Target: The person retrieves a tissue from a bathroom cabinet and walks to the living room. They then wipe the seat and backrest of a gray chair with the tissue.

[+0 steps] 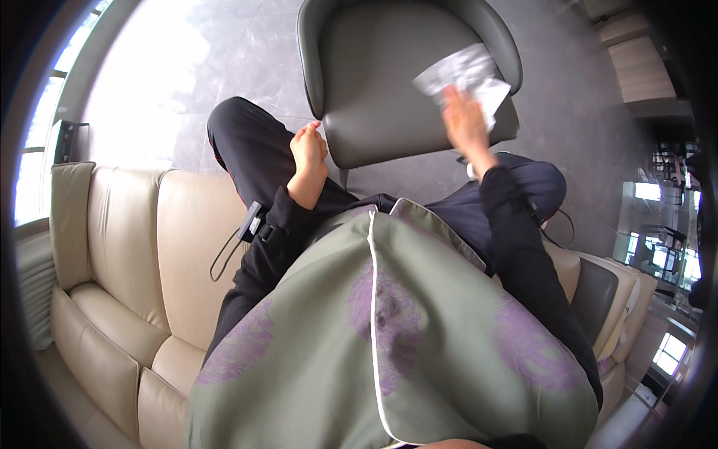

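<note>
A grey armchair [381, 67] with a smooth, leather-like seat stands before me. Over the right side of its seat, my right hand [466, 123] has a crumpled white sheet [468, 70], paper or thin cloth, under its fingers. Both hand and sheet are blurred, so the exact grip is hard to make out. My left hand [308, 154] is loosely curled by my thigh, close to the seat's front left corner, and no object shows in it. A small dark device [251, 221] with a looped cable is strapped at my left sleeve.
Beige leather sofa sections [123, 247] curve around on the left, with another sofa part [611, 303] at the right. Grey floor tiles [252, 62] surround the chair. My legs flank its front edge. Windows [47, 112] are at the far left.
</note>
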The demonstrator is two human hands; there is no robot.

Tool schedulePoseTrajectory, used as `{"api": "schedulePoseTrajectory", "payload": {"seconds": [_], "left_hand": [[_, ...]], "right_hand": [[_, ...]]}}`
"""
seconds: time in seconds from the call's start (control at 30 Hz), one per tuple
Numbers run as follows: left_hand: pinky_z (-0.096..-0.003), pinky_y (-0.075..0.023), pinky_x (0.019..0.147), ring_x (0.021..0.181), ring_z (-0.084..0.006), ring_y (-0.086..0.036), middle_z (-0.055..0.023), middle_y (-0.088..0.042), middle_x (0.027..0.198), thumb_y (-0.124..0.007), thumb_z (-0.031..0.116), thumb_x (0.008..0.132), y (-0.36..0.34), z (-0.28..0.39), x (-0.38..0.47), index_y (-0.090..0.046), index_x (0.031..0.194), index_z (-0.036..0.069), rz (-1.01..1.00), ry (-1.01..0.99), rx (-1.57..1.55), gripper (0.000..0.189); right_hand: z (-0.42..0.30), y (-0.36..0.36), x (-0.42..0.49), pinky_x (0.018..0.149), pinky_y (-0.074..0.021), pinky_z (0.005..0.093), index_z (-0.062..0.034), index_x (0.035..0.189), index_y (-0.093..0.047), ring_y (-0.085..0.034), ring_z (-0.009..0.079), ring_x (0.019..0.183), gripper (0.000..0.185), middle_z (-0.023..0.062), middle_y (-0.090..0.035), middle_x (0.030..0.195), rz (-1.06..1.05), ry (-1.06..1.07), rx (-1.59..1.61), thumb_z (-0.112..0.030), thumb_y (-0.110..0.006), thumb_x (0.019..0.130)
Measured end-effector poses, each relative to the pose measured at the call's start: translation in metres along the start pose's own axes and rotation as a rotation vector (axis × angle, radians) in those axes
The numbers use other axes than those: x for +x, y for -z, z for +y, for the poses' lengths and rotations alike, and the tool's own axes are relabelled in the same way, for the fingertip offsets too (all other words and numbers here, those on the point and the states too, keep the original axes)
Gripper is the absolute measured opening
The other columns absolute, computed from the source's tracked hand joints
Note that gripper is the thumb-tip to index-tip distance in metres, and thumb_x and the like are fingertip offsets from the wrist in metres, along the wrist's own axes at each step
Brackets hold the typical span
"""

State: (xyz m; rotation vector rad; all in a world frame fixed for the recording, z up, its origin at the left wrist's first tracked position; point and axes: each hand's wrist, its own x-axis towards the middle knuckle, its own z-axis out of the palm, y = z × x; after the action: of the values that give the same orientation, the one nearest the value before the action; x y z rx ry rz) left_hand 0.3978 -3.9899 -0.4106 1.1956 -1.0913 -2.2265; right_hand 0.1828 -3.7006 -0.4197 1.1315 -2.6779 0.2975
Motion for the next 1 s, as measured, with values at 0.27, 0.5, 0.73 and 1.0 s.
{"api": "schedulePoseTrajectory", "payload": {"seconds": [0.27,0.5,0.73,1.0], "left_hand": [[-0.033,-0.0463,0.065,0.067,-0.0157,-0.055,-0.0061,-0.062,0.073,-0.056,0.017,0.093,-0.021,-0.024,0.065,-0.067,0.091,-0.001,0.537,-0.431,0.368,0.022],[-0.0276,-0.0421,0.066,0.072,-0.0101,-0.051,0.0005,-0.061,0.079,-0.055,0.023,0.098,0.003,-0.042,0.051,-0.065,0.094,-0.001,0.321,-0.13,0.227,0.027],[-0.0278,-0.0459,0.081,0.092,-0.0141,-0.059,-0.0021,-0.065,0.104,-0.053,0.013,0.097,-0.016,-0.028,0.027,-0.062,0.115,0.003,0.358,-0.054,0.084,0.022],[-0.029,-0.0468,0.08,0.088,-0.0146,-0.059,-0.0028,-0.065,0.098,-0.053,0.012,0.096,0.003,-0.054,0.03,-0.062,0.107,0.001,0.535,-0.031,0.095,0.018]], "right_hand": [[-0.146,0.01,0.003,0.113,-0.0305,0.0467,-0.0167,0.145,-0.046,-0.041,0.0309,0.137,0.05,0.0035,-0.043,0.152,0.072,0.099,0.326,-0.024,-0.053,0.096],[-0.009,0.003,0.055,0.118,-0.0222,0.0493,-0.0255,0.15,-0.039,-0.03,0.0288,0.144,0.048,-0.0005,-0.036,0.156,-0.065,0.185,0.048,-0.03,-0.042,0.102],[0.036,-0.051,0.273,0.104,-0.0417,0.0493,-0.0051,0.14,-0.046,-0.042,0.0387,0.133,0.052,0.0162,-0.047,0.144,0.088,-0.315,0.013,-0.033,-0.046,0.096],[-0.112,-0.029,0.193,0.11,-0.0378,0.0439,-0.0024,0.146,-0.038,-0.037,0.0361,0.139,0.055,0.0163,-0.038,0.151,-0.04,-0.054,0.409,-0.018,-0.052,0.095]]}}
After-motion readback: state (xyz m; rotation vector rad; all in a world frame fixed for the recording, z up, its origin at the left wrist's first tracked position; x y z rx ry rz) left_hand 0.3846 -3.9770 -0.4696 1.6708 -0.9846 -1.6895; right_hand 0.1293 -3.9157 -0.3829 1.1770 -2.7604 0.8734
